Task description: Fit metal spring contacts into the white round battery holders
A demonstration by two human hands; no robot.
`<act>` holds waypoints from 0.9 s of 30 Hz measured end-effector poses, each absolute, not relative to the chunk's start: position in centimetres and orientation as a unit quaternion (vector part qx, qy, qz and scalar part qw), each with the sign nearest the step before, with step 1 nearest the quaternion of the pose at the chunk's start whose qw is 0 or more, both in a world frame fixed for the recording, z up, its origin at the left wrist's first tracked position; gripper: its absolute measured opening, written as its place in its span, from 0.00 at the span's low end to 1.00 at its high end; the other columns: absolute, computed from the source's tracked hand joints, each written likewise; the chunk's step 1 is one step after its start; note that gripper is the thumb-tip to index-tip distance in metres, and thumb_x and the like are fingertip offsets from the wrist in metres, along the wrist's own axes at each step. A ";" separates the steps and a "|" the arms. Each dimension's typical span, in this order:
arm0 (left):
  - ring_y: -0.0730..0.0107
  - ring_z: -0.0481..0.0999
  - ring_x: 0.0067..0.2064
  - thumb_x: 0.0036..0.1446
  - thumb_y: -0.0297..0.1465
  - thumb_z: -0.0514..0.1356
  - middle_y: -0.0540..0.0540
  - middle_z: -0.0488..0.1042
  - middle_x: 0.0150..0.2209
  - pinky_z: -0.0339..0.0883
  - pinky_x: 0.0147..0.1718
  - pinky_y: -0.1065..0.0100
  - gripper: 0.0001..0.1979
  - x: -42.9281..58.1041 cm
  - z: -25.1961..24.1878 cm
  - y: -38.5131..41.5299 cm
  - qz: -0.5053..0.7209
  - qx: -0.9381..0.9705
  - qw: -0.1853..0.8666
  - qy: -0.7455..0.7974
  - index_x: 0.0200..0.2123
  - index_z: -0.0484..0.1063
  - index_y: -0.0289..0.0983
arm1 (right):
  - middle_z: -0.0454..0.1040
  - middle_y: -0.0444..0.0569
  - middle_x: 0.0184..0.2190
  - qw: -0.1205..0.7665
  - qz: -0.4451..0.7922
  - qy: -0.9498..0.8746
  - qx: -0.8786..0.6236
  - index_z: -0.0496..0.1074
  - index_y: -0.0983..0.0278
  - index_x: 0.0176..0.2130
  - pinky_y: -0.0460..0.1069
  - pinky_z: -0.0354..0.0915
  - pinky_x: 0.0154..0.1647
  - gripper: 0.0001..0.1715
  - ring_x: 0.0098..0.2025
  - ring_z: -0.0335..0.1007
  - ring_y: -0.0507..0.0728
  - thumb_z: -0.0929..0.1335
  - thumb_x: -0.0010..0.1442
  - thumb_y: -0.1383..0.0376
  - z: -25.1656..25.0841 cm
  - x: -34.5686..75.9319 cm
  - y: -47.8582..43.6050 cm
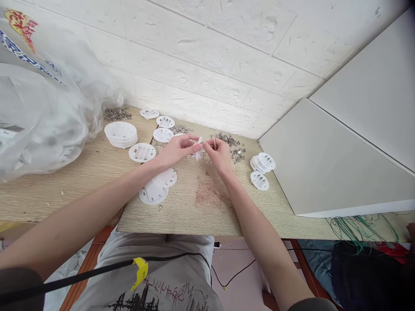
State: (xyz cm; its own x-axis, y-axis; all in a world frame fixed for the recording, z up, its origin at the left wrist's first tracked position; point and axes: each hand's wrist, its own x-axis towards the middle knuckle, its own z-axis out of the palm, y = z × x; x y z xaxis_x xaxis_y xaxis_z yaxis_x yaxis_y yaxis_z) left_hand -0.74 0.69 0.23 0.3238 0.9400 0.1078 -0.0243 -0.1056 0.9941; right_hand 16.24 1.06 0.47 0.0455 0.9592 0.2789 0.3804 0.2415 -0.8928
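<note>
One white disc, edge-on, half hidden

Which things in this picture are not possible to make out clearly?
- Head view: the white disc in the left hand is edge-on, its face hidden.
- The thin item in the right hand is too small to identify.
- The plastic bag: contents blurred by its film, cut off at the left edge.
- Two discs partly covered by the left forearm.

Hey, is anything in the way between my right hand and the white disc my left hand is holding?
Nothing visible is. The left hand holds the white disc on edge over the table; the right hand, pinching a thin stick, sits right beside it.
</note>
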 end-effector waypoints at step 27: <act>0.60 0.76 0.41 0.46 0.49 0.69 0.39 0.79 0.41 0.69 0.41 0.61 0.30 -0.2 0.3 -0.1 0.425 0.638 0.494 0.411 0.47 0.77 0.34 | 0.65 0.42 0.20 0.468 0.296 -0.614 -0.562 0.67 0.64 0.23 0.47 0.52 0.26 0.09 0.24 0.54 0.50 0.66 0.53 0.66 -0.5 14.6 0.2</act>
State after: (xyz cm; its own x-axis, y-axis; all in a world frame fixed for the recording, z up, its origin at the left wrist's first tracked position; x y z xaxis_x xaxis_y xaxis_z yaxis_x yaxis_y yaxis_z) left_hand -0.21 -0.10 0.35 0.3018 0.9436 0.1361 0.1037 -0.1744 0.9792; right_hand 14.61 0.18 -0.50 0.0712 0.9678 0.2416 0.4129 0.1919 -0.8903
